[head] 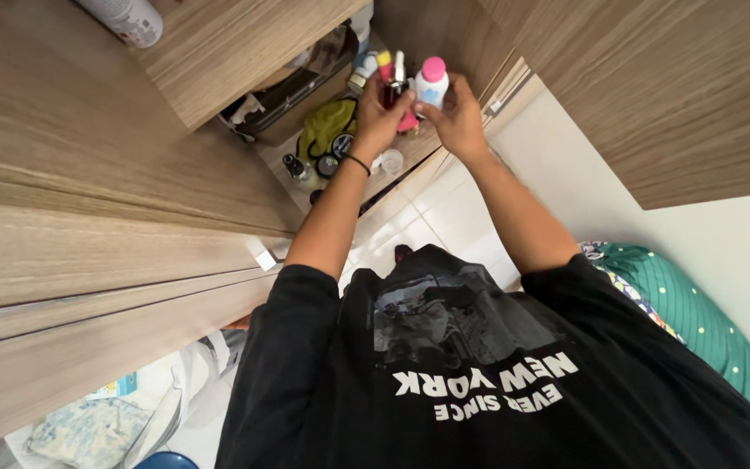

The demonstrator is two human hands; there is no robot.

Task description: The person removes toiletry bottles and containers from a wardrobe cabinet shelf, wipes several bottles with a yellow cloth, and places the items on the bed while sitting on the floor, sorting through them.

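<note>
Two hands up at the cupboard shelf (410, 152), one white bottle, one dark bottle.
Left hand (381, 117) fingers pinching dark bottle (396, 87); right hand (460, 115) fingers wrapped round pink-capped white bottle (431, 84), just beside it.

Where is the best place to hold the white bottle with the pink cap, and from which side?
Probably round its white body, below the pink cap, coming from the right, where the right hand already touches the white bottle. It stands upright, and the left hand crowds its other side.
</note>
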